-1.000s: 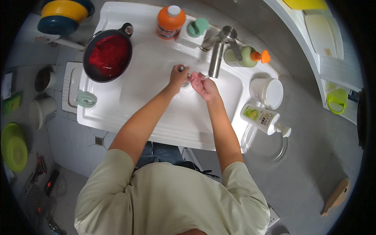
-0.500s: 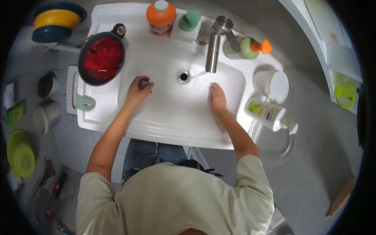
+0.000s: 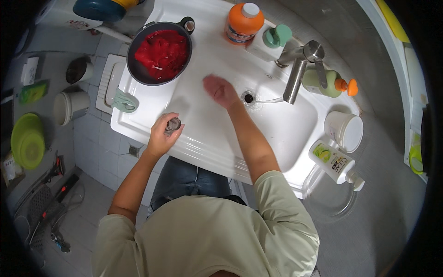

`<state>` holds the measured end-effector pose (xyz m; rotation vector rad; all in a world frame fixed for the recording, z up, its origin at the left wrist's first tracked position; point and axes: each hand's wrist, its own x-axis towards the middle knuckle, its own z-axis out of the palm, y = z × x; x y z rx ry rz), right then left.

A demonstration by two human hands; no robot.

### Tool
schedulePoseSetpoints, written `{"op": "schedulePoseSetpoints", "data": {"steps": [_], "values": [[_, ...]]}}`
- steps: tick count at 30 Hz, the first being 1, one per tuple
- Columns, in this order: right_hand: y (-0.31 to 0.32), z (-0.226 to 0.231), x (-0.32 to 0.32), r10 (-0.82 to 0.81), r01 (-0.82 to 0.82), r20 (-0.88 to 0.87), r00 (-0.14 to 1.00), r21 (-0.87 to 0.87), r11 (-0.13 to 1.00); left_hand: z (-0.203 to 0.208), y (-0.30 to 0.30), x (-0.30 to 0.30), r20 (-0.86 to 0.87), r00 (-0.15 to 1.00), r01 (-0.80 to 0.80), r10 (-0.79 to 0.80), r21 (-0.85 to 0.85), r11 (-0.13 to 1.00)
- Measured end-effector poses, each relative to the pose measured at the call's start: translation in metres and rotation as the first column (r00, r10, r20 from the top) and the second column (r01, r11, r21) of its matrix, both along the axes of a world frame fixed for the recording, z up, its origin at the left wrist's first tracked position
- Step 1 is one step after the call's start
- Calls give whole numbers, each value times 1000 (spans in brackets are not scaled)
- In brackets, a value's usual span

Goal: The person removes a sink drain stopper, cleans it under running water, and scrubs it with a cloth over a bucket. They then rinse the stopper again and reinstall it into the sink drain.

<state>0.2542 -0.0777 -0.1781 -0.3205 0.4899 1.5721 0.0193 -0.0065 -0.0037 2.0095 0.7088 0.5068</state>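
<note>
Far to the left, a green bowl (image 3: 27,140) sits on the floor, and a grey pot (image 3: 70,106) stands near it. A dark pan (image 3: 159,53) full of red stuff rests on the top left part of the white sink (image 3: 286,134), and a pale green soap dish (image 3: 125,101) lies just below the pan on the sink's edge. The left hand (image 3: 162,135) is at the front edge of the sink, with the arm bent and coming up from below. Its fingers are curled tight around a small round metal drain plug (image 3: 174,123), which sticks out at the top of the fist. The right hand (image 3: 220,90) is well apart from the left one. It reaches out over the sink bowl with the arm almost straight, its fingers are spread flat and hold nothing, and it looks a bit blurry. Just to the right of it is the drain hole (image 3: 248,98). Next comes the shiny tap (image 3: 299,69), with an orange bottle (image 3: 243,22) behind it. A green bottle (image 3: 328,83) lies by the tap. A white tub (image 3: 345,131) and a white pump bottle (image 3: 336,164) sit at the right end.
</note>
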Motion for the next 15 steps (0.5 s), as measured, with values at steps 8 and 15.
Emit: {"op": "schedulePoseSetpoints", "data": {"steps": [8,15], "values": [[-38,16,56,43,36,500,865,-147,988,-13,-3,-11,163,947,-248,278,-180,952],[48,42,-36,287,-298,277,917,-1,954,-13,0,-11,167,959,-200,228,-168,965]]}}
